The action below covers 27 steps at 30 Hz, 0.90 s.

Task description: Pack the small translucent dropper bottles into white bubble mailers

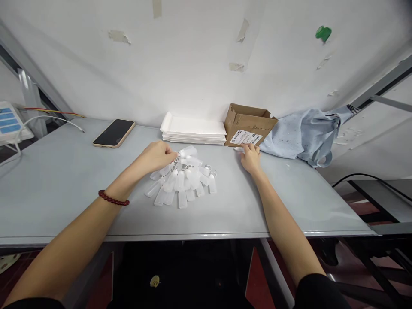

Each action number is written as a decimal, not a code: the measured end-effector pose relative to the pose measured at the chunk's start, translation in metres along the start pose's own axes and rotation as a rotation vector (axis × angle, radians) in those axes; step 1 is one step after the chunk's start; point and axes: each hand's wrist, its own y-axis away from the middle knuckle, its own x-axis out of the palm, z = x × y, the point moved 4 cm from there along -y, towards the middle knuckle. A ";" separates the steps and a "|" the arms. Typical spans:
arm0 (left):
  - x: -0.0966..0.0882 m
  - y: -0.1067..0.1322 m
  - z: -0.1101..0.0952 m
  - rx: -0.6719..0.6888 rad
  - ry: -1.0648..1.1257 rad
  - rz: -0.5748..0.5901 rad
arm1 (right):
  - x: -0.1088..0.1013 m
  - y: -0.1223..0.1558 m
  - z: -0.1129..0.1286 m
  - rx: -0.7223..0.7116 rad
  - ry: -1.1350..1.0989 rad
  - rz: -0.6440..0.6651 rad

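Observation:
A loose heap of translucent white plastic tags, several with small metal rings, lies on the grey table. My left hand is at the heap's upper left edge, thumb and fingers pinched together beside the rings; what sits between the fingertips is hidden. My right hand rests at the foot of an open cardboard box, fingers bent in front of its printed label. A small white object pokes out at the left of these fingers, its kind too small to tell.
A stack of white padded envelopes lies against the wall, left of the box. A phone lies further left, near a white cable and a power strip. Light blue cloth is bunched at the right.

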 end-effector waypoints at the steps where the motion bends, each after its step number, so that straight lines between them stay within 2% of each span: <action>1: 0.000 0.000 0.001 0.008 -0.004 -0.018 | 0.000 0.000 0.000 0.006 0.002 0.001; 6: 0.000 -0.001 0.001 0.035 -0.036 -0.082 | -0.002 0.001 0.003 0.010 -0.011 0.012; 15: -0.002 0.001 0.000 0.029 -0.057 -0.128 | -0.006 -0.001 0.007 0.033 -0.144 0.040; 20: -0.002 0.004 -0.006 0.059 -0.007 -0.166 | -0.018 0.003 0.029 -0.003 -0.329 0.050; 23: 0.003 0.007 -0.013 0.115 0.060 -0.131 | -0.029 0.014 0.054 -0.051 -0.502 0.132; 25: 0.008 0.008 -0.016 0.143 0.119 -0.097 | -0.036 0.026 0.074 -0.077 -0.903 0.297; 27: 0.013 0.008 -0.018 0.163 0.161 -0.072 | -0.046 0.037 0.092 -0.086 -1.116 0.412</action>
